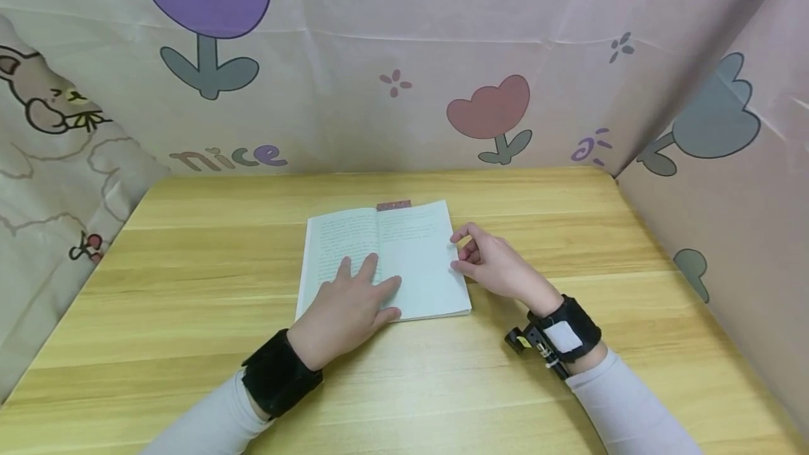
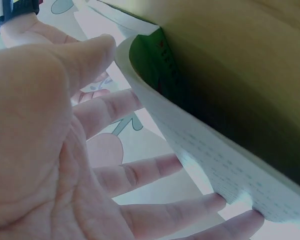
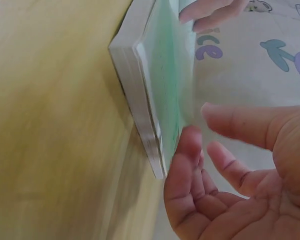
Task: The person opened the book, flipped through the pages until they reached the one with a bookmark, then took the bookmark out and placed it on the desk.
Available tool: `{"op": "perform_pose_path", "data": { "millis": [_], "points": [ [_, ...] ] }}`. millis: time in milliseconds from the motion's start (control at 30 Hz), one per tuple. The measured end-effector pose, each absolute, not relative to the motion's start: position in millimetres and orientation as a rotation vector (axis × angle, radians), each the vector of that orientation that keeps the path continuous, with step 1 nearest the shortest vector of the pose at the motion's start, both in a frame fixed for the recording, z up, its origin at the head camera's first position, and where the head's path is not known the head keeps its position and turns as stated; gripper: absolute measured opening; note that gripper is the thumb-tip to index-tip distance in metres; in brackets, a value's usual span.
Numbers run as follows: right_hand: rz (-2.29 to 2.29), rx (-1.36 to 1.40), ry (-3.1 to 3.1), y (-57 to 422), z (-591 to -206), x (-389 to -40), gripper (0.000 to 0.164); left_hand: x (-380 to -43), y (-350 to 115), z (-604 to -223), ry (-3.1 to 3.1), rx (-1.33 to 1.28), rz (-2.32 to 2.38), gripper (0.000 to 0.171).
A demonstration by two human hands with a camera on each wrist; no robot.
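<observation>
An open book (image 1: 422,276) with printed pages lies flat on the table. My left hand (image 1: 350,309) rests over its left page and lower middle with the fingers spread. From the left wrist view, the fingertips of that hand (image 2: 45,145) touch the printed page, and a green part shows under the curved pages. Beside the book's right edge is my right hand (image 1: 496,264), thumb and forefinger apart and the other fingers loosely bent. In the right wrist view, the fingertips (image 3: 191,140) are close to the page edge; whether they touch it is hard to tell.
The book lies on a light wooden table (image 1: 189,265). A dark reddish tab (image 1: 393,206) sticks out past the book's top edge. Behind the table and along both sides hangs a patterned cloth (image 1: 347,118). Each wrist wears a black band (image 1: 281,374).
</observation>
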State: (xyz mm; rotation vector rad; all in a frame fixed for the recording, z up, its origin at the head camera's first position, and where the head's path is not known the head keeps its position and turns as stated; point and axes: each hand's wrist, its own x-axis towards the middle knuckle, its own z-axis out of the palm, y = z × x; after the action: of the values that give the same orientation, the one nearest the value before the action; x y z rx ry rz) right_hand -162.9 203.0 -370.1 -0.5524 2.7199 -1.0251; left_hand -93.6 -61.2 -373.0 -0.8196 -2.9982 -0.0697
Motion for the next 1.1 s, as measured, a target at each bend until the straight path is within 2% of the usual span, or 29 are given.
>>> {"op": "perform_pose_path", "data": {
  "millis": [200, 467, 733, 900, 1100],
  "points": [
    [-0.970, -0.564, 2.714, 204, -371, -162, 0.030, -97, -54, -375, -2.968, -0.812, -0.020, 0.053],
    [-1.031, -0.584, 2.715, 203, -370, -163, 0.020, -97, -40, -375, -2.881, -0.748, 0.080, 0.075],
    [-1.232, -0.548, 2.681, 200, -368, -160, 0.016, -91, -32, -382, -2.848, -0.629, 0.079, 0.089],
    [-1.346, -0.561, 2.640, 197, -366, -157, 0.015, -89, -29, -385, -2.837, -0.585, 0.096, 0.087],
    [-1.471, -0.549, 2.578, 195, -360, -155, 0.014, -89, -27, -386, -2.803, -0.590, 0.135, 0.076]
  ]
}}
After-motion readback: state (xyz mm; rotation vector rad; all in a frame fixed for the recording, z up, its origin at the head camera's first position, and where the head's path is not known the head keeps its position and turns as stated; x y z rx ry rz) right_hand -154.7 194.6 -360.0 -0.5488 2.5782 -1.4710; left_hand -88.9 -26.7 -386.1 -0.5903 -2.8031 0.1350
